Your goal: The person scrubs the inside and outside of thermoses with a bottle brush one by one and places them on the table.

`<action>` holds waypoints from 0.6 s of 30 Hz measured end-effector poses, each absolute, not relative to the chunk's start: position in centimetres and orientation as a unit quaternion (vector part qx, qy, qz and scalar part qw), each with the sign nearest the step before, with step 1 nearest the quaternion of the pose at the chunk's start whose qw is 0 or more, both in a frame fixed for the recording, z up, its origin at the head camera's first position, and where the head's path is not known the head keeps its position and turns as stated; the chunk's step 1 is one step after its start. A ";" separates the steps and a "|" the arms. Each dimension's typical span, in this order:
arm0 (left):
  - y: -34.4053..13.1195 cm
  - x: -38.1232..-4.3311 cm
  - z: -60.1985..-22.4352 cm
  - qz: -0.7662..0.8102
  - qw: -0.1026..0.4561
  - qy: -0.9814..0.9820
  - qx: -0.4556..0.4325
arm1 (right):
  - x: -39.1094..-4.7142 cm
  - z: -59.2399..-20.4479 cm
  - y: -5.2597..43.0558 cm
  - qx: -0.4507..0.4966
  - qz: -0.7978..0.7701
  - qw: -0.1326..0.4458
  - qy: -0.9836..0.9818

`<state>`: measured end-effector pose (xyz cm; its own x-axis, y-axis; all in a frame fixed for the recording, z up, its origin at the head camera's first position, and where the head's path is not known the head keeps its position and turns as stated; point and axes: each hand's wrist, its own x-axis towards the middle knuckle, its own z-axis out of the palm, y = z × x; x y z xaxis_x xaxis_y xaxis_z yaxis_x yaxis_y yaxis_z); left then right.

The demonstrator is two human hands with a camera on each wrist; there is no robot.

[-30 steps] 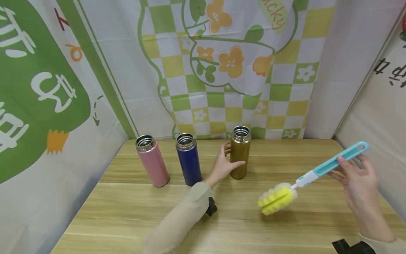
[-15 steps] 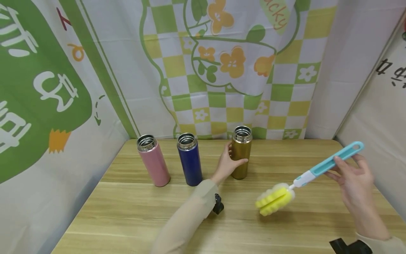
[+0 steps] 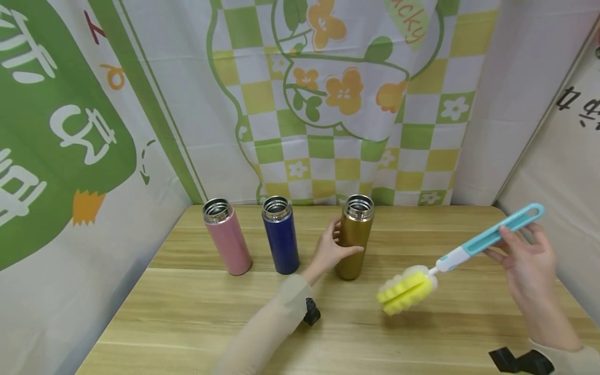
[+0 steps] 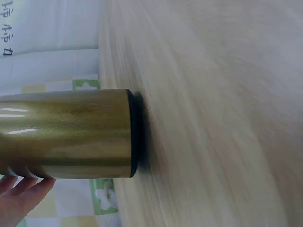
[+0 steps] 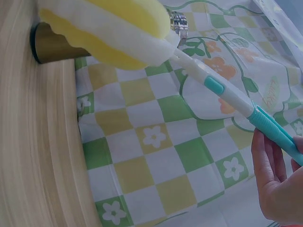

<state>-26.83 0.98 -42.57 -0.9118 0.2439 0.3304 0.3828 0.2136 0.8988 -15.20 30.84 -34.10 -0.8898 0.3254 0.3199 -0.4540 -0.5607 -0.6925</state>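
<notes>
My left hand (image 3: 328, 252) grips a gold, lidless vacuum flask (image 3: 353, 234) from its left side, the thumb across the front and fingers behind. In the left wrist view the flask's gold body (image 4: 66, 135) shows with its dark base close over the tabletop, fingertips (image 4: 35, 191) at its side. On the right, my right hand (image 3: 532, 265) pinches the turquoise handle of a bottle brush (image 3: 489, 238). Its yellow-and-white sponge head (image 3: 407, 292) points down to the left, above the table. The right wrist view has this sponge (image 5: 118, 33) overlapping the gold flask (image 5: 59, 45).
Two more lidless flasks stand left of my left hand: a blue one (image 3: 281, 242) and a pink one (image 3: 229, 245). The wooden table (image 3: 178, 317) meets a checked, flower-printed cloth (image 3: 319, 156) at the back. Printed cloths also hang at both sides.
My left hand has brought the gold flask nearer to me over the last half second. The brush, in my right hand, has shifted only slightly. The blue and pink flasks stay put.
</notes>
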 end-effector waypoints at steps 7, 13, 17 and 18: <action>-1.0 -24.4 -42.2 -0.566 0.035 -0.794 -0.220 | -15.5 -33.2 31.0 0.078 0.895 0.205 -0.389; -2.1 -21.7 -42.2 -0.584 0.013 -0.779 -0.228 | -15.9 -32.4 30.9 0.087 0.902 0.206 -0.370; -2.6 -19.9 -41.8 -0.605 0.003 -0.768 -0.212 | -16.3 -31.7 30.9 0.091 0.909 0.203 -0.353; -2.7 -19.4 -41.4 -0.607 0.004 -0.766 -0.212 | -16.4 -31.6 30.9 0.094 0.909 0.204 -0.350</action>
